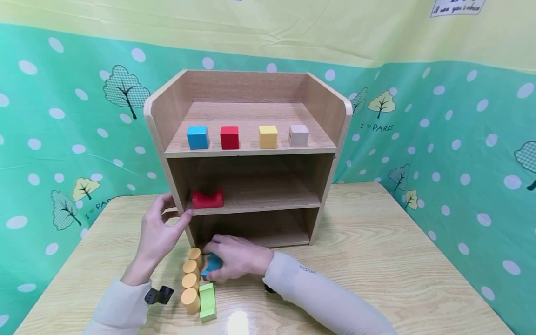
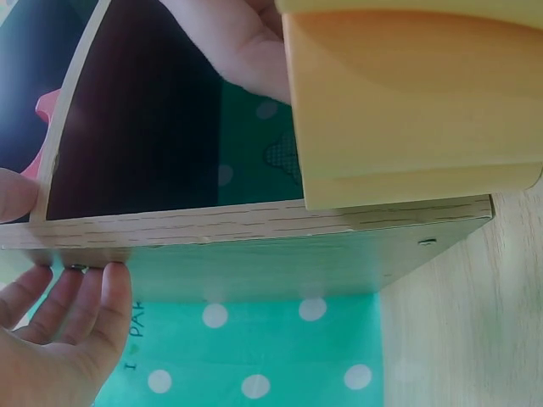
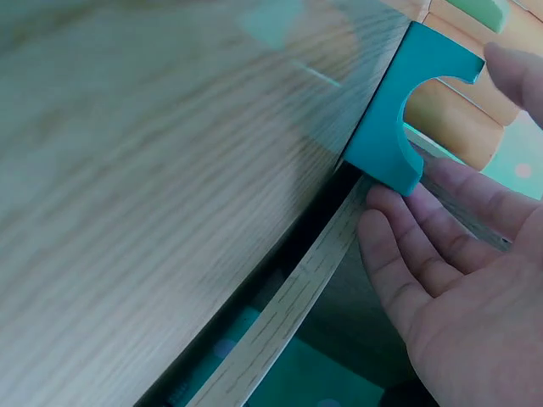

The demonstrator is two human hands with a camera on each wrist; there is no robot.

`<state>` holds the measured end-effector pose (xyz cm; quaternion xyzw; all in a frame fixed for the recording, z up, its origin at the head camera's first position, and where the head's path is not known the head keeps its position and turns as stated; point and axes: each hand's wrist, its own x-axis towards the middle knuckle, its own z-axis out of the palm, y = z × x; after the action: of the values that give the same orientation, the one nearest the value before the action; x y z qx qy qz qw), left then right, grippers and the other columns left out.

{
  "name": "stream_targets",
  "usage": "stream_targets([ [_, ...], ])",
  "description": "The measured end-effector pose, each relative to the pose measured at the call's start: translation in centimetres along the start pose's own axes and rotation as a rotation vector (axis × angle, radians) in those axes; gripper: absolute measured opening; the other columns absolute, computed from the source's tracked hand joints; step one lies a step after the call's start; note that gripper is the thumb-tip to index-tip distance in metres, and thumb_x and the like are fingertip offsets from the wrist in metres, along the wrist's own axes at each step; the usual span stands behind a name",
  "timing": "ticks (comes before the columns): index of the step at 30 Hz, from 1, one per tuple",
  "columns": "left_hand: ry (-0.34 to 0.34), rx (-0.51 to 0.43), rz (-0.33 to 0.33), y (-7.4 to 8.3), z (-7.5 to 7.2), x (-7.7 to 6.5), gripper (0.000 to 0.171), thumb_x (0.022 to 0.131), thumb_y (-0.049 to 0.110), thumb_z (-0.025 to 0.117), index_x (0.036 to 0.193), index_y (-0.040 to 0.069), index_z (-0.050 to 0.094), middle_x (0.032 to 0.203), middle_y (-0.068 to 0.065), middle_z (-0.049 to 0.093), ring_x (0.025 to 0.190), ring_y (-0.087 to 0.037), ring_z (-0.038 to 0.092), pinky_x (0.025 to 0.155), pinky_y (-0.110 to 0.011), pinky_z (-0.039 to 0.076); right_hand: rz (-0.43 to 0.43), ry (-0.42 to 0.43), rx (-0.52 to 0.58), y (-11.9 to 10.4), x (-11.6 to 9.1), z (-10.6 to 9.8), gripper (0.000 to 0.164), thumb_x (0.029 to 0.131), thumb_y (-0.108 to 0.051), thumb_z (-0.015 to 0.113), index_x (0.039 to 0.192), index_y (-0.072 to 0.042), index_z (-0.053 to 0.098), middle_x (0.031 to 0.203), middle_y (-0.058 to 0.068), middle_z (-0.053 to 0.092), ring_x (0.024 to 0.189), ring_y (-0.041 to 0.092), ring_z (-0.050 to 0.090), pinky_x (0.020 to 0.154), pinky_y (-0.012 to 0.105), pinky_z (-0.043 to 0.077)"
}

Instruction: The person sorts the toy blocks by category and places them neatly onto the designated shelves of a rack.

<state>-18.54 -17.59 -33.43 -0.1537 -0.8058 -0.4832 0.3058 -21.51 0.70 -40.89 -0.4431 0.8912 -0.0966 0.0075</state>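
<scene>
My left hand (image 1: 159, 232) holds the left side panel of a small wooden shelf unit (image 2: 254, 263), thumb at the front edge and fingertips on the outer face. On the table before the shelf, my right hand (image 1: 240, 257) grips a blue arch block (image 3: 383, 119) by its ends, thumb at one and fingers at the other. Left of this block, several yellow cylinders (image 1: 190, 300) stand in a row. A green arch block (image 1: 207, 303) lies nearer to me, beside the front cylinders. On the middle shelf at the left sits a red arch block (image 1: 208, 201), curve upward.
Along the front of the top shelf stand a blue cube (image 1: 198, 138), a red cube (image 1: 230, 138), a yellow cube (image 1: 268, 137) and a grey cube (image 1: 298, 136). A patterned green cloth (image 1: 452, 139) hangs behind the wooden table (image 1: 377, 260) and along its sides.
</scene>
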Motion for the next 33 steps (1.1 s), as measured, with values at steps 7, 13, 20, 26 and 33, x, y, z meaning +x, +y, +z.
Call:
stream_targets([
  [7, 0.001, -0.005, -0.001, 0.1, 0.0, 0.1, 0.045, 0.08, -0.005, 0.071, 0.121, -0.008, 0.053, 0.111, -0.018, 0.06, 0.093, -0.014, 0.056, 0.078, -0.014, 0.049, 0.0, -0.048, -0.022, 0.1, -0.1, 0.0, 0.054, 0.081, -0.059, 0.064, 0.126, -0.029, 0.056, 0.108, -0.015, 0.049, 0.088, 0.002, 0.045, 0.065, 0.013, 0.038],
  [13, -0.003, 0.007, -0.005, 0.3, -0.1, 0.0, 0.045, 0.08, -0.004, 0.071, 0.121, -0.007, 0.053, 0.112, -0.017, 0.06, 0.094, -0.014, 0.056, 0.079, -0.014, 0.048, -0.025, -0.08, -0.014, 0.3, -0.4, -0.3, 0.05, 0.081, -0.053, 0.068, 0.122, -0.027, 0.058, 0.104, -0.015, 0.05, 0.085, 0.001, 0.045, 0.062, 0.013, 0.039],
  [20, -0.012, 0.012, -0.015, 0.3, 0.0, -0.2, 0.046, 0.081, -0.002, 0.071, 0.123, -0.006, 0.052, 0.114, -0.017, 0.059, 0.096, -0.014, 0.055, 0.08, -0.014, 0.048, -0.034, -0.087, -0.014, 0.9, -0.9, -0.5, 0.047, 0.081, -0.048, 0.071, 0.121, -0.025, 0.061, 0.105, -0.012, 0.052, 0.08, 0.0, 0.046, 0.062, 0.012, 0.038],
  [26, -0.007, 0.007, -0.003, 0.0, 0.0, -0.1, 0.048, 0.08, -0.003, 0.071, 0.124, -0.006, 0.052, 0.114, -0.017, 0.059, 0.095, -0.011, 0.054, 0.079, -0.014, 0.048, -0.068, -0.071, -0.018, 1.5, -1.1, -0.4, 0.037, 0.082, -0.027, 0.073, 0.117, -0.021, 0.064, 0.103, -0.009, 0.055, 0.079, 0.002, 0.047, 0.067, 0.013, 0.04],
  [33, -0.007, 0.021, -0.008, 0.2, 0.0, -0.2, 0.046, 0.08, -0.003, 0.071, 0.122, -0.006, 0.052, 0.112, -0.016, 0.059, 0.094, -0.012, 0.054, 0.079, -0.014, 0.048, -0.092, -0.078, -0.004, 1.8, -1.5, -0.4, 0.032, 0.083, -0.02, 0.072, 0.114, -0.019, 0.064, 0.104, -0.009, 0.057, 0.082, 0.002, 0.049, 0.073, 0.012, 0.042],
])
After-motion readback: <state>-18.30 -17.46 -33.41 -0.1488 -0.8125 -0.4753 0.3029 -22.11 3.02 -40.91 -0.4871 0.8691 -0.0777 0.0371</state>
